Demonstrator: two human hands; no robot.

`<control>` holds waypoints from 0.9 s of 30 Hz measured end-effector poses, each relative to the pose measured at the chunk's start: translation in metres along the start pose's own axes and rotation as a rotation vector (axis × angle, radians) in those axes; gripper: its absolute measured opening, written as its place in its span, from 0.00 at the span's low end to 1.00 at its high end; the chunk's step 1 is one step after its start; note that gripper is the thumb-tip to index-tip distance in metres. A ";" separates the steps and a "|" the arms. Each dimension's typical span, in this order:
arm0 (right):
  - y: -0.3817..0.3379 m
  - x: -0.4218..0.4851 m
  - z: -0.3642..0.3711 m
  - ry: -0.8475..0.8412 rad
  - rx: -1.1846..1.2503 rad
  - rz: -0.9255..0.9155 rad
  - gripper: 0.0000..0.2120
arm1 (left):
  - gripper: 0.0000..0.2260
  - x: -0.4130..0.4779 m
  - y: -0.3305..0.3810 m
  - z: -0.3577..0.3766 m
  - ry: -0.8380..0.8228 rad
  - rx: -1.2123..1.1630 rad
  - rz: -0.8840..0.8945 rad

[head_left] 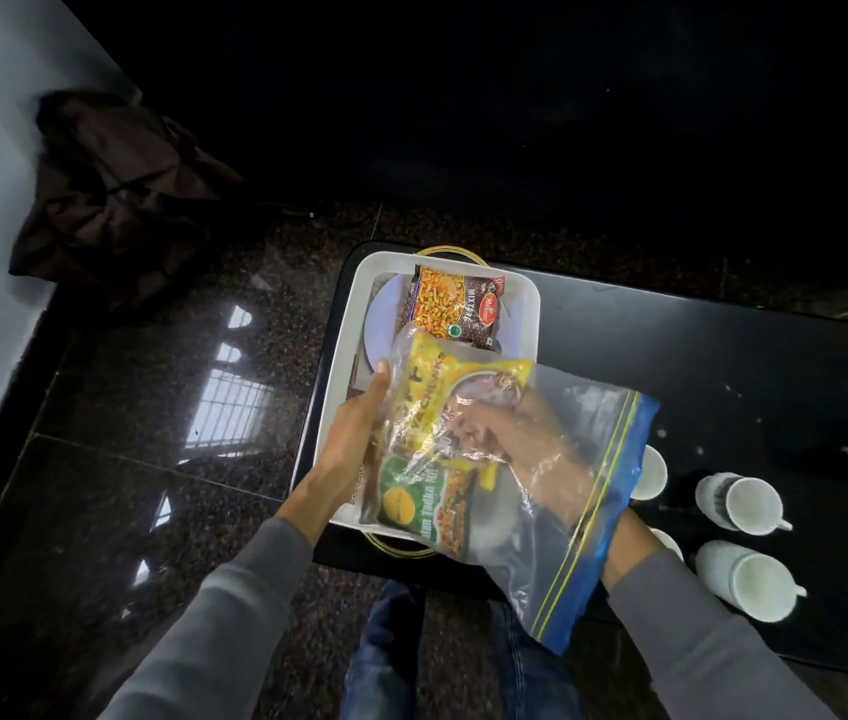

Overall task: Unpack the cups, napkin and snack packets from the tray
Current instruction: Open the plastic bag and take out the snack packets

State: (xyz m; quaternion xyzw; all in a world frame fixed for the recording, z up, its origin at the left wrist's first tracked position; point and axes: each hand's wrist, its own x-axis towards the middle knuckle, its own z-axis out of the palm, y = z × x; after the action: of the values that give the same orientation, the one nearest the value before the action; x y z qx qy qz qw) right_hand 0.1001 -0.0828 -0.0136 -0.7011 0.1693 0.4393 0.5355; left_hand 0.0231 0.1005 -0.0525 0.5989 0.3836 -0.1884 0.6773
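A clear zip bag (562, 501) with a blue zip edge hangs over the near end of the white tray (343, 356). My left hand (354, 433) grips the bag's closed end from outside. My right hand (510, 433) is inside the bag, fingers on a yellow snack packet (437, 397). A green and orange packet (427, 506) lies lower in the bag. A brown "Mixture" packet (455, 311) rests in the tray's far end on a white plate (382, 324). White cups (746, 504) (754, 582) (648, 472) stand on the black table to the right.
The tray sits at the left end of a black table (723, 366), with a gold handle (445, 250) at its far end. A dark bag (115, 200) lies on the polished granite floor at the left. My knees in jeans (390, 652) are below the table edge.
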 end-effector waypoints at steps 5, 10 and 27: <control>-0.003 -0.002 -0.005 -0.008 0.042 -0.107 0.06 | 0.21 -0.001 -0.009 0.001 0.039 0.029 0.017; -0.011 -0.014 -0.016 -0.035 0.044 -0.139 0.08 | 0.17 -0.002 -0.015 -0.010 0.270 -0.117 0.106; 0.003 -0.028 -0.072 0.067 0.113 -0.140 0.11 | 0.12 -0.012 -0.031 -0.099 0.334 -0.213 0.067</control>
State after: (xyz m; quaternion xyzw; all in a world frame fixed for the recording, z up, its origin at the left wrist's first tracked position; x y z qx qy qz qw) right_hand 0.1141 -0.1547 0.0097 -0.6943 0.1622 0.3671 0.5974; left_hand -0.0362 0.1857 -0.0629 0.5591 0.4882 -0.0221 0.6697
